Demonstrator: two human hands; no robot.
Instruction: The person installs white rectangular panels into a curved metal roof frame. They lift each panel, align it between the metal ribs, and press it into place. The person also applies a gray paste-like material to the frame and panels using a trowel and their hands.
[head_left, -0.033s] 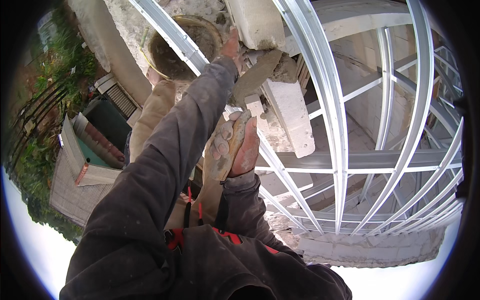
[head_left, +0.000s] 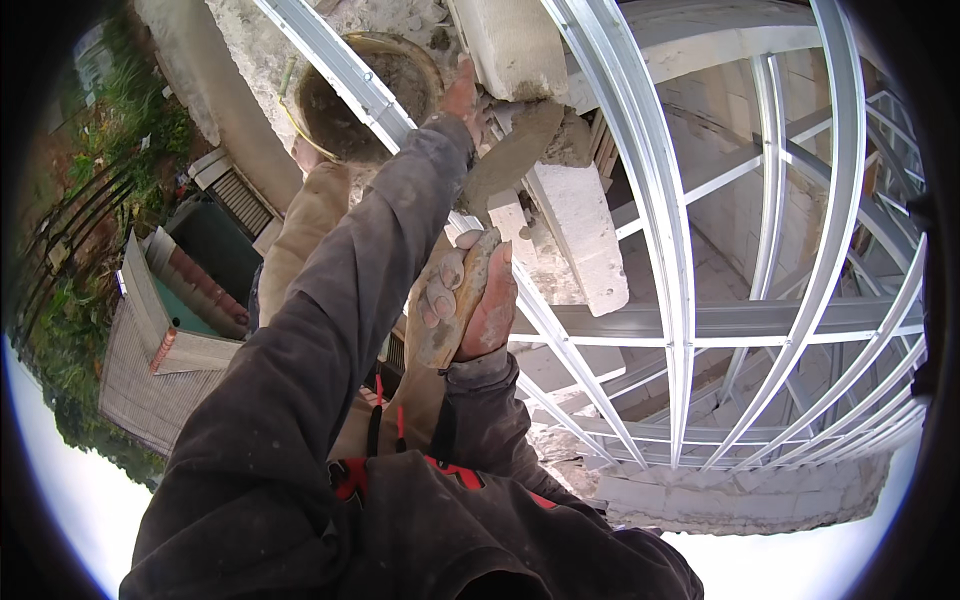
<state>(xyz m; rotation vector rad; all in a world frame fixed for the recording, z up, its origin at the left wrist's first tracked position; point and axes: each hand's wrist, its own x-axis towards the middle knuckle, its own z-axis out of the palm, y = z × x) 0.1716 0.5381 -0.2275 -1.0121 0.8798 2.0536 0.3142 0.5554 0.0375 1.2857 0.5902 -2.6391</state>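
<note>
The muddy piece (head_left: 458,318), its kind unclear, mostly hides the right hand's (head_left: 489,322) palm.

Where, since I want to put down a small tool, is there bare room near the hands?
The white block shows a bare face between grey mortar at its upper end and the metal rail to its right. It is crowded around the left hand, hemmed in by the round bucket, pale block and mortar.
</note>
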